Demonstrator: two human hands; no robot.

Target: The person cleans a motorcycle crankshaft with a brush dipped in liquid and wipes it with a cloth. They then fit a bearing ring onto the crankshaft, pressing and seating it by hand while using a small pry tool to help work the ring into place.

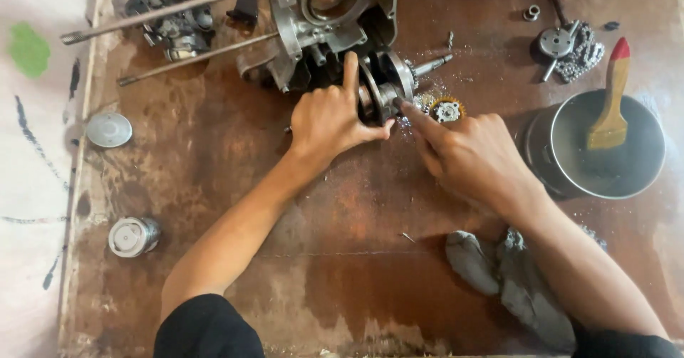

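Note:
A metal crankshaft assembly (390, 86) lies on the brown worn board beside a grey engine crankcase (324, 23). My left hand (329, 119) grips the crankshaft from the left, index finger pointing up along it and thumb pressed under it. My right hand (467, 151) reaches in from the right, its index fingertip touching the crankshaft's lower side. A small toothed gear with an orange-tinted rim (447, 110) lies just right of that finger.
A round metal bowl (638, 176) at right holds dark liquid and a wooden brush with a red tip (613, 101). Grey rags (509, 276) lie near my right forearm. A piston (132, 237), a round cap (108, 129), two long rods (160, 12), a chain with sprocket (570, 44) and a small bearing (531, 12) lie about.

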